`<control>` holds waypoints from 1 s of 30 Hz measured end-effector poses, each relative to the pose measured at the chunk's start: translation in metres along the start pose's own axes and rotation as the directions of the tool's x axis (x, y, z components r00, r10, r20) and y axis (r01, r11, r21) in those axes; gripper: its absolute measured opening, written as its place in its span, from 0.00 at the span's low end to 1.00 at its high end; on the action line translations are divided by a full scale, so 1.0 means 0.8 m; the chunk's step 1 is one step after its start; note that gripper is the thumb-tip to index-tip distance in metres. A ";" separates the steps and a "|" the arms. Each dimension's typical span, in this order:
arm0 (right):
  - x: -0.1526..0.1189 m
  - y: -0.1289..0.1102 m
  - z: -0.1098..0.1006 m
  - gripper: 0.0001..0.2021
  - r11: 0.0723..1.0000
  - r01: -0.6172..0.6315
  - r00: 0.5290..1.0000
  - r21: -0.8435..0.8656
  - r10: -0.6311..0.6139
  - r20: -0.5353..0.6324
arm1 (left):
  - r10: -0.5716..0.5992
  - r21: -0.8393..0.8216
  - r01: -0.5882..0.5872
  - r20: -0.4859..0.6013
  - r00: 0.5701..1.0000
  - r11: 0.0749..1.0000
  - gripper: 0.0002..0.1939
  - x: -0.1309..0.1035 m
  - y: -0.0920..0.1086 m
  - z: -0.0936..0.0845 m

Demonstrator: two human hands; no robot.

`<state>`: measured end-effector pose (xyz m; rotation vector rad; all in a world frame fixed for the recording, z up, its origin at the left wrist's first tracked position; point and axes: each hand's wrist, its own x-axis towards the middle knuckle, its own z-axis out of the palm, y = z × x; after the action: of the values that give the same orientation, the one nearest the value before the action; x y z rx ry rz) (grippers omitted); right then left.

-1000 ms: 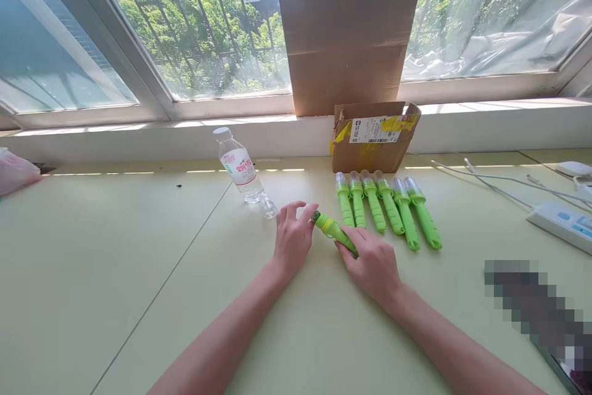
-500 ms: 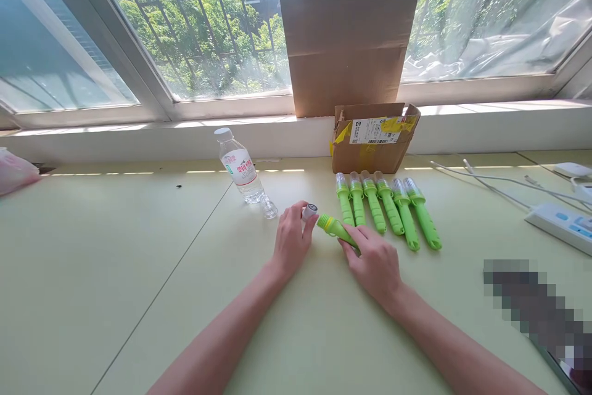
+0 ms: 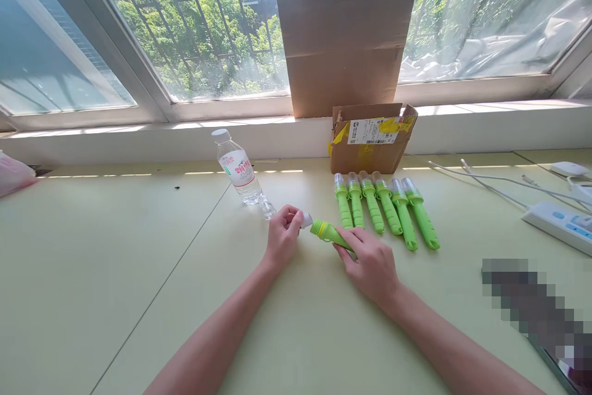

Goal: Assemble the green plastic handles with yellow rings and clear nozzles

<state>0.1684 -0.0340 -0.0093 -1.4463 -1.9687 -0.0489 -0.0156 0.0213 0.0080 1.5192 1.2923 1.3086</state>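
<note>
My left hand (image 3: pixel 282 236) pinches a small white cylindrical piece (image 3: pixel 306 220) between thumb and fingers. Its end faces the threaded mouth of a green plastic handle (image 3: pixel 328 232) with a yellow ring, a small gap between them. My right hand (image 3: pixel 370 259) is closed around the lower part of that handle, hiding its far end. Beyond my left hand, a clear plastic cap (image 3: pixel 267 207) lies against the foot of a water bottle (image 3: pixel 238 167). Several green handles with clear caps (image 3: pixel 389 213) lie in a row past my right hand.
A cardboard box (image 3: pixel 370 154) with yellow tape stands behind the row, by the window sill. At the right are a white power strip (image 3: pixel 557 222) and cables. A pixelated dark object (image 3: pixel 531 309) lies front right, and a pinkish bag (image 3: pixel 13 173) at far left.
My left hand has shifted slightly left and turned the white piece, so its end points toward the handle. My right hand has moved the green handle a little to the left.
</note>
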 end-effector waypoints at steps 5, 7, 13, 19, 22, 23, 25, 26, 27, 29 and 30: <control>-0.001 0.001 0.000 0.14 1.000 -0.006 1.000 -0.003 0.006 0.001 | -0.033 -0.006 0.033 0.007 0.999 0.999 0.13 0.002 0.002 -0.002; -0.001 0.002 0.000 0.14 1.000 0.001 1.000 0.003 -0.001 0.011 | -0.055 -0.020 0.055 0.025 0.998 0.998 0.16 0.003 0.002 -0.002; -0.002 0.002 -0.002 0.14 0.997 0.062 0.997 0.048 -0.064 0.032 | -0.125 -0.072 0.133 0.104 0.987 0.989 0.17 0.005 0.002 -0.006; -0.002 0.001 -0.003 0.13 0.990 0.119 0.990 0.071 -0.124 0.065 | -0.150 -0.071 0.168 0.209 0.966 0.983 0.13 0.002 0.009 -0.008; -0.002 0.001 -0.003 0.14 0.994 0.092 0.994 0.054 -0.095 0.049 | -0.151 -0.128 0.170 0.145 0.978 0.977 0.19 0.000 0.011 -0.002; -0.002 0.002 -0.002 0.14 0.996 0.083 0.996 0.045 -0.084 0.037 | -0.155 -0.150 0.173 0.125 0.980 0.973 0.19 -0.001 0.011 0.000; -0.002 0.003 -0.001 0.14 0.998 0.061 0.998 0.023 -0.061 0.003 | -0.167 -0.187 0.180 0.086 0.982 0.966 0.18 -0.002 0.011 0.005; -0.002 0.003 -0.001 0.14 0.999 0.051 0.999 0.011 -0.051 -0.013 | -0.173 -0.203 0.184 0.069 0.982 0.962 0.17 -0.003 0.011 0.007; -0.003 0.003 -0.001 0.14 0.999 0.041 0.999 -0.001 -0.041 -0.028 | -0.181 -0.215 0.189 0.056 0.982 0.958 0.17 -0.003 0.012 0.009; -0.002 0.004 0.000 0.14 0.999 0.026 0.999 -0.018 -0.027 -0.041 | -0.198 -0.227 0.202 0.042 0.979 0.953 0.17 -0.004 0.013 0.011; -0.002 0.004 0.000 0.14 0.999 0.022 0.999 -0.023 -0.023 -0.041 | -0.206 -0.234 0.209 0.038 0.978 0.950 0.17 -0.004 0.013 0.011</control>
<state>0.1713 -0.0344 -0.0114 -1.4267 -1.9573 -0.1103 -0.0048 0.0167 0.0157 1.1913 1.2040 1.2643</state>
